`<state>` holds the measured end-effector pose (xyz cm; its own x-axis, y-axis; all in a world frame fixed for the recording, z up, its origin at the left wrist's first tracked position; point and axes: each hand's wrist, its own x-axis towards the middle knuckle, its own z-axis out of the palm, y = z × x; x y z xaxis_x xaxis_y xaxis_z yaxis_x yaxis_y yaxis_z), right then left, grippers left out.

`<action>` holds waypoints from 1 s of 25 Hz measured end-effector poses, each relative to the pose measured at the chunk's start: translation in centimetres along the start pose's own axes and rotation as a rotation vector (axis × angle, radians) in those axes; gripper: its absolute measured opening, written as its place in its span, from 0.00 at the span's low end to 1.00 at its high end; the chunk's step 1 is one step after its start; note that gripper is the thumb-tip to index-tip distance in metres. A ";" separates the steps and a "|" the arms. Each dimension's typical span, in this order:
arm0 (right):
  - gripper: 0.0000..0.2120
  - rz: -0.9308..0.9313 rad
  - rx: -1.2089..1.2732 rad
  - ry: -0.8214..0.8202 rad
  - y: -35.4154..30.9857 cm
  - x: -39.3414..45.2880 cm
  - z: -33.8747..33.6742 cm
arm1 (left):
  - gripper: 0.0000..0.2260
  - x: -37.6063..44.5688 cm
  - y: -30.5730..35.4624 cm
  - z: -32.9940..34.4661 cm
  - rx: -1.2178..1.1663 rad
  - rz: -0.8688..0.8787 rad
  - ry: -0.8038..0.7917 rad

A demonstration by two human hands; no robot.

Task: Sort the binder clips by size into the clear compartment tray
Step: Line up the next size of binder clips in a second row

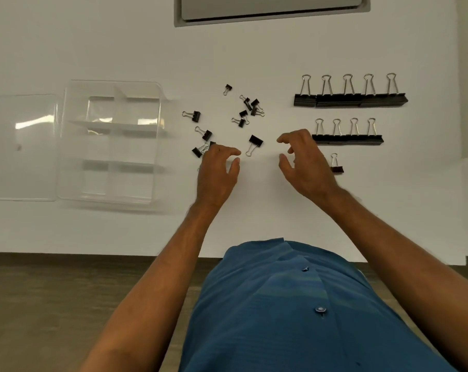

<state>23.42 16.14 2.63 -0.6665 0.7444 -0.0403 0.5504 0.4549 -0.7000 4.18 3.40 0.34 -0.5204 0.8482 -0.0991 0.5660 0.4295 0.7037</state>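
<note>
The clear compartment tray [157,146] sits at the left of the white table, its compartments holding nothing. Several small and medium black binder clips lie scattered in a loose pile [247,110] at the middle. One medium clip [255,143] lies between my hands. At the right, a row of large clips [350,99] stands in line, with a row of medium clips [347,138] below it and a single clip [336,167] below that. My left hand [218,174] hovers with loosely curled fingers beside clips at its fingertips, holding nothing. My right hand [304,163] hovers, fingers relaxed and likewise holding nothing.
A clear lid [20,146] lies flat to the left of the tray. A grey recessed panel [270,9] is set in the table at the far edge. The table's front edge [93,253] runs just before my blue shirt.
</note>
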 end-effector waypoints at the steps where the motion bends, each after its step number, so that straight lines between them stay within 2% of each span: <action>1: 0.18 -0.017 -0.021 -0.048 -0.4 0.7 0.7 | 0.10 0.1 -0.8 -0.9 0.000 -0.017 0.018; 4: 0.23 -0.065 -0.110 -0.127 -1.2 2.6 2.5 | 0.11 0.3 -2.4 -3.0 0.068 -0.023 0.012; 8: 0.33 -0.080 -0.242 -0.242 -1.2 3.9 4.5 | 0.14 1.0 -3.5 -3.7 0.237 -0.027 -0.104; 10: 0.34 -0.073 -0.318 -0.246 -0.9 3.9 5.0 | 0.15 1.2 -3.6 -3.6 0.283 0.007 -0.124; 20: 0.17 0.059 -0.212 -0.122 -1.0 2.5 5.5 | 0.10 1.3 -3.8 -3.4 0.424 0.056 -0.100; 23: 0.14 0.181 -0.090 -0.187 -1.5 2.6 4.5 | 0.11 1.1 -3.5 -3.7 0.367 0.074 -0.090; 25: 0.14 0.253 -0.031 -0.211 -1.8 2.4 3.5 | 0.12 0.8 -2.9 -4.0 0.239 0.072 -0.096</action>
<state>19.08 15.38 1.34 -0.5942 0.7197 -0.3591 0.7248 0.2856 -0.6270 -0.41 1.55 1.01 -0.4167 0.8998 -0.1292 0.7401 0.4183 0.5266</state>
